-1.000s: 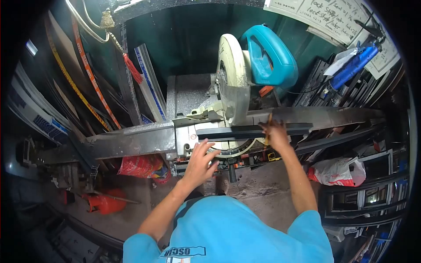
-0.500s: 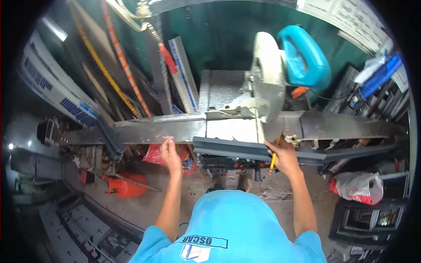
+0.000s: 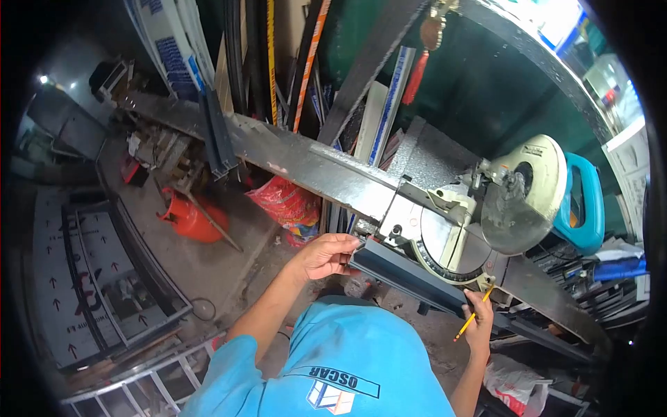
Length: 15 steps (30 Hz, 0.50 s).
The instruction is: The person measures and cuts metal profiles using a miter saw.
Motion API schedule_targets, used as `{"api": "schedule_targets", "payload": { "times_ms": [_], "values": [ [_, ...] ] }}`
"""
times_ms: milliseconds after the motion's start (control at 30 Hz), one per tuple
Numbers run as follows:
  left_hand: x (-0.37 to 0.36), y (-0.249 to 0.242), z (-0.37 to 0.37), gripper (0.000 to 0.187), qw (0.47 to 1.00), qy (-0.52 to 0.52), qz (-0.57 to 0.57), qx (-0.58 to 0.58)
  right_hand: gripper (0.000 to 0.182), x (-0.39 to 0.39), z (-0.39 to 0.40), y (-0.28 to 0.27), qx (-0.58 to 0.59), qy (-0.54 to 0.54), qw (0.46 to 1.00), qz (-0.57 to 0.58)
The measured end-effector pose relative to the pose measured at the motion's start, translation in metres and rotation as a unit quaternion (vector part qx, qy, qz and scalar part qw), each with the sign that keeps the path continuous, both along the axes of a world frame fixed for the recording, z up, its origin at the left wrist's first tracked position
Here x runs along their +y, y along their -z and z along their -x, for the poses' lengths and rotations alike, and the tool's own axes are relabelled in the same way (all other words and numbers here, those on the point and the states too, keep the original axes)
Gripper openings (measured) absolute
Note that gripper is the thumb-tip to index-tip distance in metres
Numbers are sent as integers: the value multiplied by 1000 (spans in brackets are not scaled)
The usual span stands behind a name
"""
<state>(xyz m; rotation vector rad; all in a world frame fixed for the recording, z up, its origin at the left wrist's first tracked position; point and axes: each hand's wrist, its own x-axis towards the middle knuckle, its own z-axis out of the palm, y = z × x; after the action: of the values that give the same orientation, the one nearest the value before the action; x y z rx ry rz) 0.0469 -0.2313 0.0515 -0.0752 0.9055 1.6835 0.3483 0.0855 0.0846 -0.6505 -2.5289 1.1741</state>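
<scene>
A long dark grey aluminium profile is held level in front of the bench, alongside the mitre saw's round base. My left hand is closed at the profile's left end, with thumb and forefinger together at its tip; the other fingers are curled. Farther along, my right hand grips the profile and also keeps a yellow pencil between its fingers. The mitre saw, with a cream blade guard and a teal handle, stands just behind the profile with its head raised.
A metal-topped bench runs across the view, with upright profiles leaning behind it. Below at left are a red-orange gas cylinder and a red plastic sack. A white bag sits at lower right.
The view has turned and tilted, bringing the saw to the right. My left hand, apart from the profile before, has come to its left end. My right hand still holds the profile and pencil.
</scene>
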Motion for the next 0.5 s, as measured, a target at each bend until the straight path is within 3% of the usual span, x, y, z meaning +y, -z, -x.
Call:
{"api": "schedule_targets", "payload": {
  "times_ms": [133, 200, 267, 333, 367, 433, 500],
  "values": [
    [1, 11, -7, 14, 999, -20, 32, 15, 47, -5, -4, 3, 2, 8, 997, -76],
    [0, 25, -11, 13, 997, -65, -39, -4, 47, -8, -3, 2, -4, 15, 995, -98],
    [-7, 31, -14, 13, 997, -59, -41, -18, 47, -10, -2, 4, -15, 27, 992, -126],
    [-18, 38, -15, 15, 996, -64, 59, 24, 43, -9, 4, -1, -29, 14, 988, -148],
    [-26, 39, -11, 18, 982, -27, 144, 117, 44, -12, 11, -3, -33, 6, 986, -162],
    [-57, 66, -3, 18, 951, 27, 209, 224, 44, -11, 23, 5, -26, -1, 984, -177],
    [-95, 94, 7, 18, 940, 19, 258, 220, 42, -6, 32, 11, -27, 15, 983, -184]
  ]
}}
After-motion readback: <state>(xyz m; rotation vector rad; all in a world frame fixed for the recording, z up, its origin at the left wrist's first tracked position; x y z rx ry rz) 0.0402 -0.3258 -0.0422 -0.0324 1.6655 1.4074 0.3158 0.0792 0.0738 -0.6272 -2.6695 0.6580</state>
